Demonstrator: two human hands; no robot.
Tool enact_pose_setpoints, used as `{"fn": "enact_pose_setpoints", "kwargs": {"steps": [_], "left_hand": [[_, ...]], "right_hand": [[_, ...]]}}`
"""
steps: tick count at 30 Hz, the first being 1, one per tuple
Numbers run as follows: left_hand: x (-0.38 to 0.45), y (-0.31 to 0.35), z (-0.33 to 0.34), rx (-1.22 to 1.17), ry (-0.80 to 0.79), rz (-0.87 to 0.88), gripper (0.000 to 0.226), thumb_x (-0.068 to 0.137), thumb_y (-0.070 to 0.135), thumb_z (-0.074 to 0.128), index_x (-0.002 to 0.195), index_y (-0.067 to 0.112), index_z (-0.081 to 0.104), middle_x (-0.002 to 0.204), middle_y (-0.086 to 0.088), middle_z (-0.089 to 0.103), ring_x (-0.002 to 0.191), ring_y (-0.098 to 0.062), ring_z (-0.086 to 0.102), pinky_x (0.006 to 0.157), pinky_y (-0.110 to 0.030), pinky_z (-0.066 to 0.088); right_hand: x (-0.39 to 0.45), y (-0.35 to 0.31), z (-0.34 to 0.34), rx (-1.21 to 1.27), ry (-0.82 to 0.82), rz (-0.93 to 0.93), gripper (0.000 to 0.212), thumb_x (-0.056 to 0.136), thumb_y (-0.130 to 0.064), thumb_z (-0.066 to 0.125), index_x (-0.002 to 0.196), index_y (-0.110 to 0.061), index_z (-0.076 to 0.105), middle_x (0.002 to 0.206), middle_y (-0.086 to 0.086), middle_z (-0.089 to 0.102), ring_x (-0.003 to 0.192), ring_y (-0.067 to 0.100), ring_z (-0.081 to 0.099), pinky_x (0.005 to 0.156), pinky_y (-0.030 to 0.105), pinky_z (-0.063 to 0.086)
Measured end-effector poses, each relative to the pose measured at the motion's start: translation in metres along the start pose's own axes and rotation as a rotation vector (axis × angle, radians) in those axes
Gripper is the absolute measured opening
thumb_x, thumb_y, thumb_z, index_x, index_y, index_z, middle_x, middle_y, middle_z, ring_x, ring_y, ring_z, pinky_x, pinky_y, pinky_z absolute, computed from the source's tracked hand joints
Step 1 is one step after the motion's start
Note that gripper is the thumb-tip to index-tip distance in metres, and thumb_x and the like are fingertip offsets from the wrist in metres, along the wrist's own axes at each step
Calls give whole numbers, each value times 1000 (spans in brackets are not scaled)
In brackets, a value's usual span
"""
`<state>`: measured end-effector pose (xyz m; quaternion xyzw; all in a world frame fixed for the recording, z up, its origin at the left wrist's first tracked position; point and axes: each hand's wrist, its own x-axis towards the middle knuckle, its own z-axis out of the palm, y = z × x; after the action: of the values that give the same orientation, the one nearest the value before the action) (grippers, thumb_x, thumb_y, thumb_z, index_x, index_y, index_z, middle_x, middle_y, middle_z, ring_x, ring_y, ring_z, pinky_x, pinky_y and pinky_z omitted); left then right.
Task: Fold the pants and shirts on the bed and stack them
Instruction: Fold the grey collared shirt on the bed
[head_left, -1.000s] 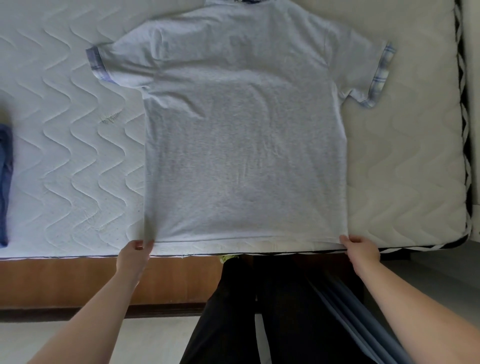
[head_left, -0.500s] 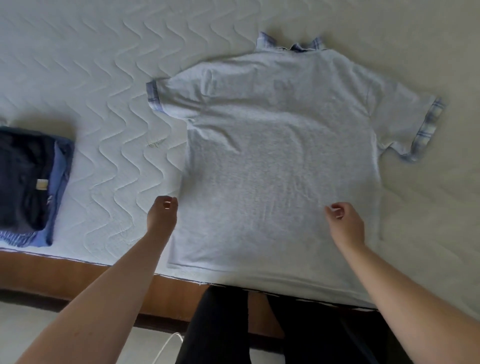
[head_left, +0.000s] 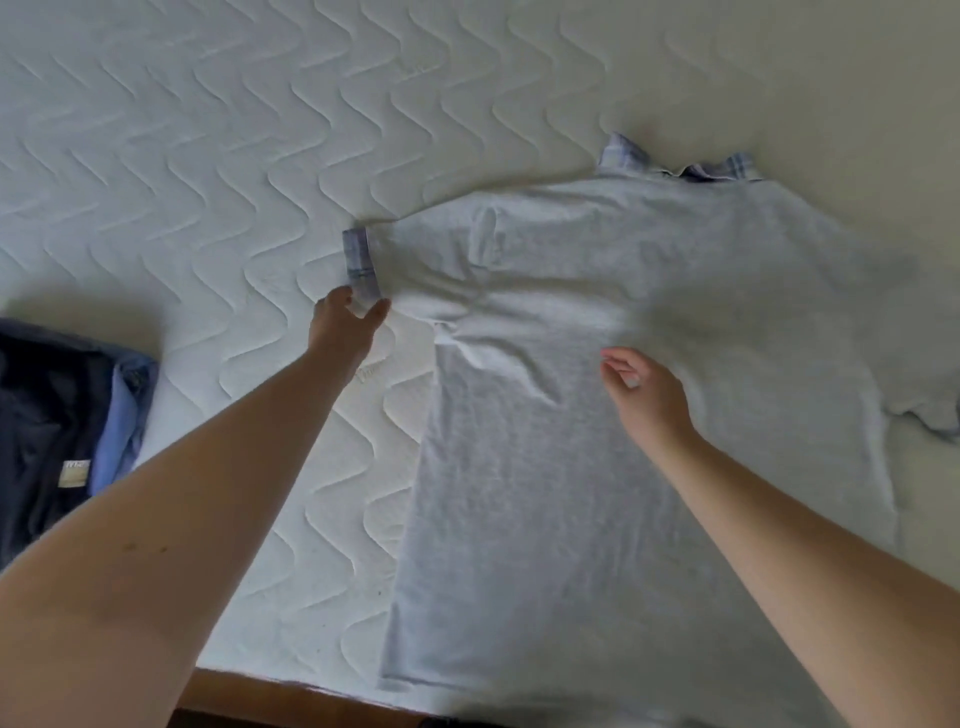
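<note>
Light grey short-sleeved polo shirt (head_left: 623, 415) lies flat, back up, on white quilted mattress (head_left: 208, 182); left hand (head_left: 340, 332) pinches its plaid sleeve cuff (head_left: 359, 265); right hand (head_left: 647, 397) hovers loosely curled, holding nothing

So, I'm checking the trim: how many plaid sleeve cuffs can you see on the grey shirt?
1: the plaid cuff on the sleeve by the left hand. The other sleeve's cuff is cut off at the frame's right edge.
</note>
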<state>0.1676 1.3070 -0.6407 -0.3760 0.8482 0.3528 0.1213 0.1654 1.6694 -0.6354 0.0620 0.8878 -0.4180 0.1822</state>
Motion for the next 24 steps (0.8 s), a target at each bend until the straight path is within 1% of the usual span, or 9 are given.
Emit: {"fn": "enact_pose_setpoints", "kwargs": {"steps": [4, 8, 10, 12, 14, 17, 20, 22, 24], "left_hand": [[29, 15, -6, -22, -36, 123, 50, 85, 47, 70, 118, 9, 65, 117, -5, 66, 102, -23, 61, 80, -27, 47], [43, 23, -9, -179, -38, 193, 27, 86, 32, 73, 100, 10, 69, 99, -4, 73, 96, -21, 67, 85, -33, 53], [47, 26, -9, -188, -48, 202, 21, 88, 30, 69, 93, 10, 68, 89, -1, 73, 88, -20, 68, 72, -27, 50], [48, 26, -9, -139, -42, 232, 21, 90, 32, 64, 91, 11, 66, 83, 0, 71, 81, -19, 65, 62, -22, 43], [50, 22, -10, -44, -15, 299, 26, 92, 35, 59, 89, 10, 64, 78, -4, 67, 77, -23, 63, 61, -27, 41], [54, 13, -13, 30, -73, 363, 33, 92, 49, 58, 88, 17, 63, 72, 1, 64, 72, -18, 60, 57, -23, 40], [53, -2, -16, 206, -207, 393, 39, 82, 59, 67, 74, 25, 51, 70, 8, 53, 64, -6, 50, 53, -21, 32], [50, -12, -16, 298, -218, 442, 45, 81, 47, 74, 65, 26, 38, 69, 8, 45, 62, -8, 45, 53, -19, 28], [47, -16, -14, 259, -179, 456, 49, 83, 37, 74, 59, 26, 34, 62, 8, 42, 55, -7, 41, 51, -20, 27]], "right_hand": [[56, -42, 17, -19, -4, -60, 21, 97, -21, 58, 116, -19, 68, 106, -9, 67, 97, 5, 61, 75, 5, 37], [104, -82, 36, -73, -38, -140, 27, 98, -20, 56, 123, -18, 64, 117, -5, 67, 105, 5, 58, 82, 9, 37], [124, -100, 46, -129, -39, -192, 30, 98, -21, 55, 128, -17, 62, 125, -2, 64, 114, 14, 57, 90, 18, 38], [142, -116, 55, -224, -21, -248, 34, 99, -23, 53, 133, -20, 58, 130, 0, 60, 121, 21, 52, 99, 28, 38], [160, -131, 65, -342, 2, -296, 38, 100, -26, 51, 137, -23, 53, 138, -1, 56, 128, 25, 45, 106, 36, 34], [186, -152, 80, -533, -67, -378, 45, 99, -27, 51, 143, -25, 45, 143, -1, 51, 135, 26, 37, 108, 38, 26], [207, -164, 90, -701, -141, -412, 39, 98, -31, 53, 136, -24, 53, 133, 3, 58, 129, 29, 42, 105, 39, 25], [217, -166, 92, -719, -121, -435, 26, 96, -30, 57, 119, -22, 66, 117, 6, 66, 118, 31, 49, 100, 38, 28], [224, -166, 91, -668, -78, -446, 20, 95, -29, 60, 109, -20, 70, 108, 6, 69, 111, 32, 53, 96, 37, 29]]}}
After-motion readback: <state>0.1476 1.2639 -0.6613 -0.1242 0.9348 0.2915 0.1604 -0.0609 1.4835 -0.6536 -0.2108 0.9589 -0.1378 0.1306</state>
